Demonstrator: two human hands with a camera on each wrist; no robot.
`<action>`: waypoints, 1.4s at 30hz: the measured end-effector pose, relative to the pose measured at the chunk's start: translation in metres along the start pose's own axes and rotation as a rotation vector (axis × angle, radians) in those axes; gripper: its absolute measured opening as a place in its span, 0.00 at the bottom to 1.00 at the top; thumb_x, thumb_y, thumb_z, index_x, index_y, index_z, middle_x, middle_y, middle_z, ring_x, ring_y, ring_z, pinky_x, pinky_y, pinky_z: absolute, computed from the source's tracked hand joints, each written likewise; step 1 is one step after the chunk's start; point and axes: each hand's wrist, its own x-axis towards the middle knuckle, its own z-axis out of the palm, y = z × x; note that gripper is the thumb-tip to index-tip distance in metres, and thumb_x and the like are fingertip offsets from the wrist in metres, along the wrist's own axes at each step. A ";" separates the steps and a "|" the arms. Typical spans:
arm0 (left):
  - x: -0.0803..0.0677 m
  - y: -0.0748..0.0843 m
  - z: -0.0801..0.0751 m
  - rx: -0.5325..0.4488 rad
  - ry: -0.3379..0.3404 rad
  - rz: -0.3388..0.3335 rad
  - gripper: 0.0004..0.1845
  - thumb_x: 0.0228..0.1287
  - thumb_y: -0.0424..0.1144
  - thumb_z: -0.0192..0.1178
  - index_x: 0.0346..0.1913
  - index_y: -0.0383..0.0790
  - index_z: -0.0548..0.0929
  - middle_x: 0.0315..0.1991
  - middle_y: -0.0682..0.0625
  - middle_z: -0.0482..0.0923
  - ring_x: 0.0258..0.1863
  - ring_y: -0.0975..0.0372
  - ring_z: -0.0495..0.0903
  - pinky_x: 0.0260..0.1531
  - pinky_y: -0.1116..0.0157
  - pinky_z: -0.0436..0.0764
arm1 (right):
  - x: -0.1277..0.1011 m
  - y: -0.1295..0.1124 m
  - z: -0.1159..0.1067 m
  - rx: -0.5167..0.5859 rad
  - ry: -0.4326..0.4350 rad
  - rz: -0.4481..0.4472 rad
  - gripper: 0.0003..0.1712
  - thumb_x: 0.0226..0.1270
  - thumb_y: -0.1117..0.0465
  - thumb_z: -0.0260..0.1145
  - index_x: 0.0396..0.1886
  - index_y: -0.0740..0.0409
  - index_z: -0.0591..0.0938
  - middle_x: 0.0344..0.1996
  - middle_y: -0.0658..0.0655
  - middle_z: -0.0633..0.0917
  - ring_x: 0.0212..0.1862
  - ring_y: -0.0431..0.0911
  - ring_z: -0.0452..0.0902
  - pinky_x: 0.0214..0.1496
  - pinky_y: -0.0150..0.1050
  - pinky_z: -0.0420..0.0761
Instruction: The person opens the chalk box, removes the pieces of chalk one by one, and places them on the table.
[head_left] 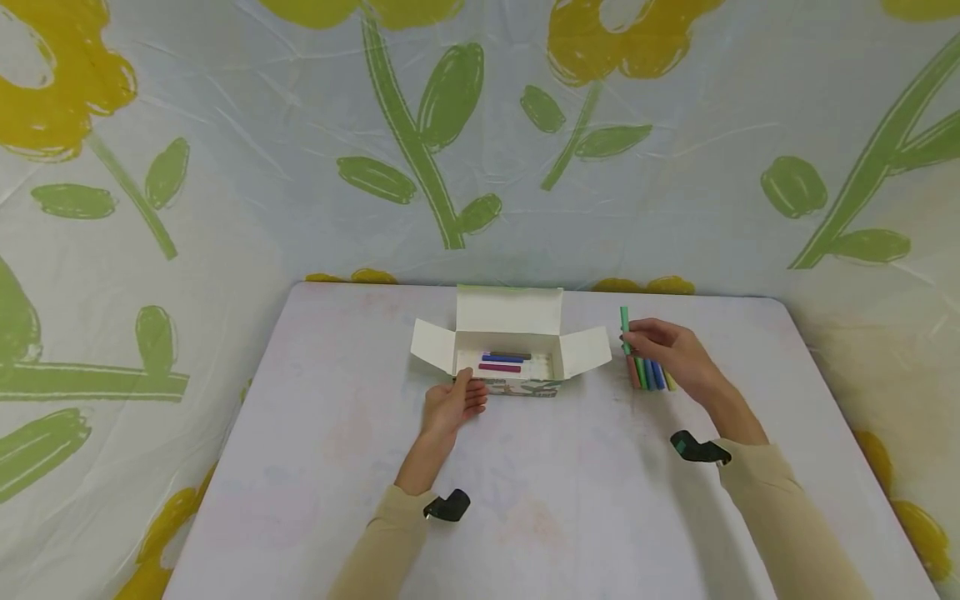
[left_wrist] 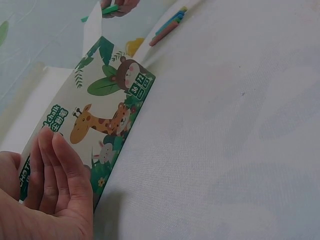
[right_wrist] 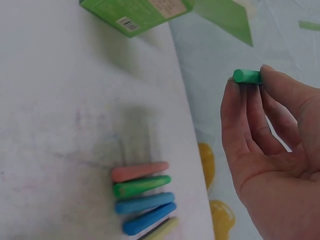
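Note:
A chalk box (head_left: 540, 388) with its lid and side flaps spread stands in the middle of the table. Inside lie a dark red chalk stick (head_left: 499, 368), a blue one (head_left: 502, 359) and a brown one (head_left: 510, 355), above paler sticks. My left hand (head_left: 447, 406) holds the box's front wall at its left end, thumb at the rim and fingers along the printed front (left_wrist: 100, 125). Raised to the right of the box, my right hand (head_left: 675, 354) pinches a green chalk stick (right_wrist: 247, 76) between thumb and fingertips.
Below the right hand, several chalk sticks lie side by side on the table (head_left: 555, 483): pink (right_wrist: 140, 171), green (right_wrist: 142, 186), light blue (right_wrist: 145, 202), blue (right_wrist: 149, 219) and yellow (right_wrist: 162, 231). A flower-printed cloth (head_left: 315, 167) hangs behind and beside the table.

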 end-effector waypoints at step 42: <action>0.001 0.000 0.000 -0.005 0.010 0.000 0.20 0.76 0.45 0.60 0.38 0.27 0.86 0.29 0.47 0.87 0.27 0.64 0.84 0.32 0.70 0.87 | -0.036 0.038 0.050 -0.263 -0.012 -0.134 0.13 0.68 0.63 0.73 0.45 0.69 0.84 0.33 0.56 0.87 0.35 0.46 0.80 0.31 0.31 0.80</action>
